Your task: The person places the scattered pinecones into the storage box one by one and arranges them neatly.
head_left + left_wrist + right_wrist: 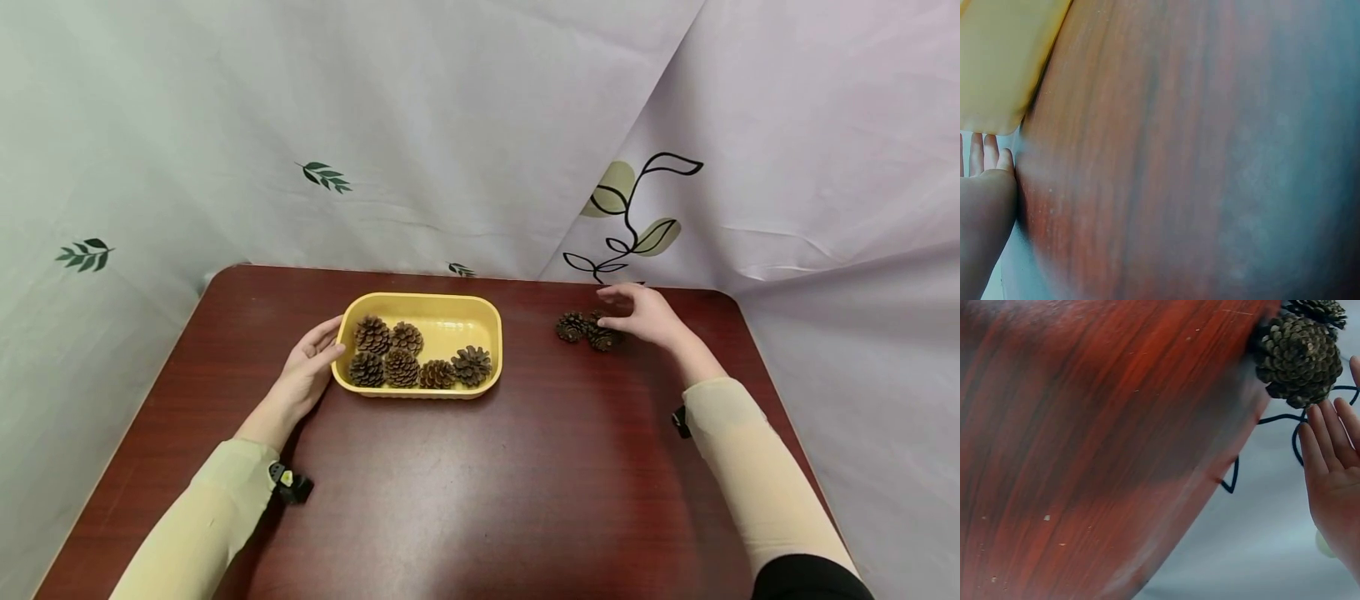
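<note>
A yellow plastic basin (457,312) on the table holds several brown pine cones (401,367), most along its near side. At its left end, my left hand (303,371) touches the wall with outstretched fingers, the thumb at the rim. In the left wrist view, straight fingers (990,153) meet the basin's outer side (1004,69). To the right, my right hand (641,317) reaches over a small cluster of pine cones (572,327), thumb and fingers spread apart. The right wrist view has its fingertips close to one pine cone (1300,359); contact is unclear.
The dark red-brown wooden table (480,475) has rounded far corners. A pale cloth (450,142) with leaf prints hangs directly behind its far edge, near the right-hand cones. Small black devices (291,483) are worn at both wrists.
</note>
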The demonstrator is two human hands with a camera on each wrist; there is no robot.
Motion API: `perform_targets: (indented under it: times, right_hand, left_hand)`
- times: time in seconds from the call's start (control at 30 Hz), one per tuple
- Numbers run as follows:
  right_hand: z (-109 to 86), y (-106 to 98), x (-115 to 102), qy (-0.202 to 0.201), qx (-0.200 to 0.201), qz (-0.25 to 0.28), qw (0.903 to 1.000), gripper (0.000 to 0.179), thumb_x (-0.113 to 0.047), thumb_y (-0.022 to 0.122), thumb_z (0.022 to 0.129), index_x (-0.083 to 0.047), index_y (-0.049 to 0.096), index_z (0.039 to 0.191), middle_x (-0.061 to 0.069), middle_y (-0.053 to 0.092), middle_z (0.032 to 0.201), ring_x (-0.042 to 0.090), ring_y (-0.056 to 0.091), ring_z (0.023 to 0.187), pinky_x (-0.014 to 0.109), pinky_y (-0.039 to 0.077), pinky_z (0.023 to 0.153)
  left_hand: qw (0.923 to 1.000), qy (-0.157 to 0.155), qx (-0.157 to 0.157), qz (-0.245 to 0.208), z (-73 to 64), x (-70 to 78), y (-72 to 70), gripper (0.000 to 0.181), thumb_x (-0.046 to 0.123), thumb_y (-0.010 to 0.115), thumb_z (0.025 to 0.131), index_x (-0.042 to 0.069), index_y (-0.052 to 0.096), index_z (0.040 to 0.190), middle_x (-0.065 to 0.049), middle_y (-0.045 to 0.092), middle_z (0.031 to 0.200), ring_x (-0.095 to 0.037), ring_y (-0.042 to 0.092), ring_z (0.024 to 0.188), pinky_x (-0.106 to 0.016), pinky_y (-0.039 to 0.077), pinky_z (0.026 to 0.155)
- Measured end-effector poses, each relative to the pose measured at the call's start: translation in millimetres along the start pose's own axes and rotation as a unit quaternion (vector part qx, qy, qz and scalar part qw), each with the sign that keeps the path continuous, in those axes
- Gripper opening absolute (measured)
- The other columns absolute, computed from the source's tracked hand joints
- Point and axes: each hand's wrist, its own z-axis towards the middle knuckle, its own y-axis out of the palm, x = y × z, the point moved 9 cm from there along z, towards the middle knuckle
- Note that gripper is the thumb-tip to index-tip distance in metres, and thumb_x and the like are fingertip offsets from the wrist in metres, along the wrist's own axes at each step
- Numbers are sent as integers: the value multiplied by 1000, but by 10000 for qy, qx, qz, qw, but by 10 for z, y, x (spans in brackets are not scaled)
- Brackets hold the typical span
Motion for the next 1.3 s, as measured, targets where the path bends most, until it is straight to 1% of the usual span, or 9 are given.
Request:
perform_targets:
  times: [0.17,0.33,0.47,0.67,0.93,1.13,1.3]
  right_hand:
    - [-17,30,99,173,-97,-78,9998,58,-18,82,95,2,61,145,25,63,146,43,58,137,59,44,117]
    - [-28,81,160,258,-208,7,9995,60,-21,81,96,1,59,147,25,62,147,43,58,138,59,45,117]
    - [-27,118,168,247,-332,114,9991,60,-21,80,97,3,57,148,27,61,148,43,59,137,60,46,115]
    - [-30,160,155,287,-498,139,9983,62,-21,79,97,4,56,149,28,61,147,44,61,134,60,48,113]
    - [-52,194,157,331,-617,93,9975,60,-23,77,98,6,57,147,29,66,141,45,64,131,59,51,110]
    - [-53,213,176,343,-661,38,9972,56,-25,76,99,5,61,144,27,70,134,42,67,125,53,54,105]
    - [-54,203,179,321,-652,77,9973,54,-24,76,99,4,62,143,26,71,131,40,68,123,48,55,101]
  left_hand:
    - [10000,33,-38,-49,3,-3,-5,45,-10,50,105,21,65,135,12,70,132,1,64,123,-14,54,100]
    - [9999,35,-68,-74,3,-11,-6,44,-9,50,106,21,64,135,12,70,133,1,64,123,-15,55,100]
    - [9999,24,-65,-88,8,-18,-11,45,-9,50,106,22,65,134,12,70,133,1,64,123,-15,55,100]
    - [10000,6,-36,-84,9,-26,-17,45,-10,51,105,24,66,132,12,70,132,1,64,123,-15,54,100]
    - [10000,-1,-32,-8,8,-25,-18,44,-8,51,106,23,64,134,13,69,133,1,63,125,-14,54,101]
    - [10000,-13,-17,-28,5,-26,-21,44,-9,50,106,23,64,134,12,69,133,1,63,125,-15,55,101]
    - [10000,-23,-24,32,3,-24,-17,43,-7,51,106,23,63,135,13,68,134,1,63,125,-14,55,100]
